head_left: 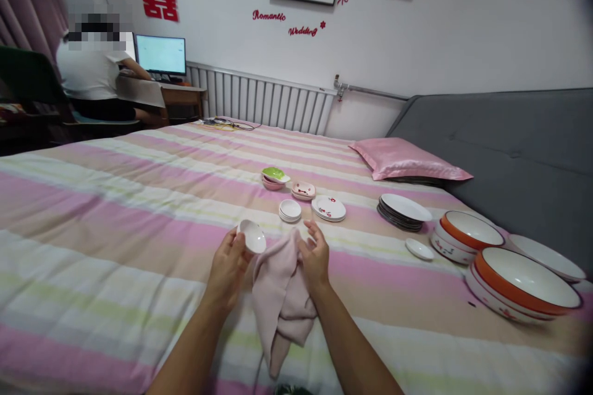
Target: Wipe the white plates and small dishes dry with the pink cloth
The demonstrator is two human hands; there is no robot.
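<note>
Head view took in a striped bed (115,197), with a seated person (92,68) at a desk (180,92) and monitor (160,54) far off at the left. The left hand (229,265) had its grip closed round the rim of a small white dish (251,236), held above the bed and tipped on edge, its hollow turned toward the right hand and the camera. A pink cloth (281,296) hung between the hands, its long axis running down toward the person. The right hand (315,256) had the cloth's top pinched at the thumb, its grip loose and the fingers half spread. Beyond lay a green dish (275,174), stacked white bowls (290,210) and patterned plates (328,208), none blocking the hands. Further right sat a pink pillow (407,160), a plate stack (403,210) and orange-rimmed bowls (523,284)
</note>
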